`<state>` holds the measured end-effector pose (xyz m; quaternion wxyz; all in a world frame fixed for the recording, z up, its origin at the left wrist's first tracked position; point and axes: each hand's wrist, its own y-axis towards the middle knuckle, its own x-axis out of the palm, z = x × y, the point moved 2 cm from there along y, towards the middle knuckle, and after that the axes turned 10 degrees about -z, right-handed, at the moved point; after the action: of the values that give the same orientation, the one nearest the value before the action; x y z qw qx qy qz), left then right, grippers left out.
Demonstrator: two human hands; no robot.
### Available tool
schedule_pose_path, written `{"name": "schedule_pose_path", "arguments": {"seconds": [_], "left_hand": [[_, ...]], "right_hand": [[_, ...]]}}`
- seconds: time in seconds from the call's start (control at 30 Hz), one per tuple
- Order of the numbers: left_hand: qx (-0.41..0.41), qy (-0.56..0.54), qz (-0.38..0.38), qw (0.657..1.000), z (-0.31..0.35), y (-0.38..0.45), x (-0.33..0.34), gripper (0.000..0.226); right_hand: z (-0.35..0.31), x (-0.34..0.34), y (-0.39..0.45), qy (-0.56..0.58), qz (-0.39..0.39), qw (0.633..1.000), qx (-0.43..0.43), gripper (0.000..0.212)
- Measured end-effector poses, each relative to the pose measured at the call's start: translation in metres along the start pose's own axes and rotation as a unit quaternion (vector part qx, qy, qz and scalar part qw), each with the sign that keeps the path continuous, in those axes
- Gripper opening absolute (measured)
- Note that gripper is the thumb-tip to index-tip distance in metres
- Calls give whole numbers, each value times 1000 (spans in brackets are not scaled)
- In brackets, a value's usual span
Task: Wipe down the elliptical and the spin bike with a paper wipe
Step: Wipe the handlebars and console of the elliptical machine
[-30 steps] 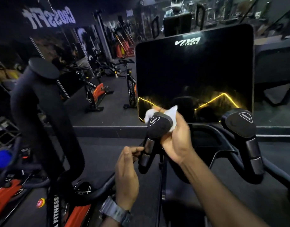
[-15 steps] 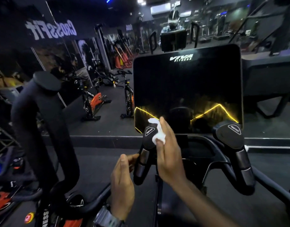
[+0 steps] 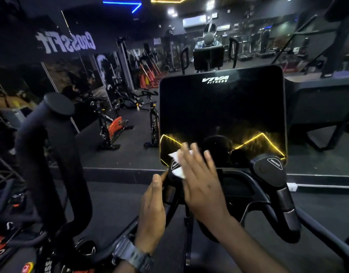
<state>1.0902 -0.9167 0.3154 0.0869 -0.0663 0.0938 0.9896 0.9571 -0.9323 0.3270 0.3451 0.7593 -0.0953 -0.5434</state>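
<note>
Head view, looking down over an elliptical's black console (image 3: 222, 115), marked VIVA FITNESS at its top, yellow light lines reflected low on the dark screen. Right hand (image 3: 201, 182) spread flat with fingers straight, blurred, pressing a white paper wipe (image 3: 177, 163) onto the cap of the left inner handgrip (image 3: 172, 178); wipe showing at the hand's left edge, partly hidden under the palm. Left hand (image 3: 153, 207) just beside that grip on its left, fingers loosely curled, thumb tip touching or nearly touching the grip's side; whether actually gripping it, cannot tell. Grey wristwatch (image 3: 133, 253) on the left wrist. Right inner handgrip (image 3: 274, 176) untouched, well apart from both hands, its cap bearing a small label too small to read. Tall black moving handle (image 3: 51, 146) rising at left, capped by a flat disc. Beyond the console, a mirrored wall with reversed CROSSFIT lettering (image 3: 66, 43), and on the dark floor an orange-and-black spin bike (image 3: 112, 128) with a second bike (image 3: 153, 123) near it, both well apart from the hands. Blue and yellow ceiling light strips overhead.
</note>
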Motion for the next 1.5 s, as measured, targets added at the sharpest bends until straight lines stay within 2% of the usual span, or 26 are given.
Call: {"name": "schedule_pose_path", "arguments": {"seconds": [0.1,0.17,0.27,0.3,0.4,0.47,0.57,0.63,0.77,0.87,1.03,1.1,1.2,1.27,1.3,1.37,1.4,1.43,1.47,1.5], "left_hand": [[-7,-9,-12,1000,-3,0,-3,73],[-7,-21,-23,999,-4,-1,-7,73],[-5,-26,-16,1000,-7,-3,-9,71],[1,-27,-15,1000,-6,-3,-8,69],[18,-44,-17,999,-1,1,-9,60],[20,-38,-18,999,0,5,-12,48],[19,-21,2,1000,-1,13,-15,31],[18,-12,2,1000,-1,18,-16,29],[15,-13,-35,999,11,31,-15,27],[22,-25,-52,998,23,42,-12,23],[37,-40,-66,996,30,57,-10,19],[40,-52,-78,995,29,59,-11,19],[46,-43,-78,995,27,59,-12,19],[51,-21,-71,996,26,60,-12,19],[57,-10,-64,996,26,60,-12,19],[65,2,-53,996,27,61,-12,19],[65,3,-51,997,27,61,-12,19],[65,4,-50,997,26,61,-13,19],[66,6,-50,997,26,61,-13,19],[66,8,-52,996,26,61,-14,19]], "right_hand": [[-12,14,-18,-88,-52,987,-127,52],[2,6,-21,-91,-40,986,-136,49],[8,-2,-7,-57,-6,996,-66,51],[4,-2,-6,-54,-10,996,-68,51],[2,2,-16,-94,-61,976,-184,43],[9,-16,-10,-72,-85,969,-222,40],[10,-55,23,49,-18,988,-147,34],[11,-80,57,76,7,994,-81,26],[27,-103,142,36,-65,995,-74,20],[35,-83,197,-13,-146,983,-106,25],[48,-9,243,-206,-267,922,-193,37],[57,6,257,-245,-250,918,-184,40],[63,27,268,-205,-172,955,-128,33],[60,54,249,-213,-213,933,-200,26],[56,65,230,-210,-265,908,-246,24],[47,82,189,-217,-363,831,-362,20],[48,87,179,-226,-386,795,-410,17],[46,80,180,-231,-379,782,-438,15],[46,73,194,-234,-343,799,-434,14],[51,60,219,-226,-276,853,-381,14]]}}
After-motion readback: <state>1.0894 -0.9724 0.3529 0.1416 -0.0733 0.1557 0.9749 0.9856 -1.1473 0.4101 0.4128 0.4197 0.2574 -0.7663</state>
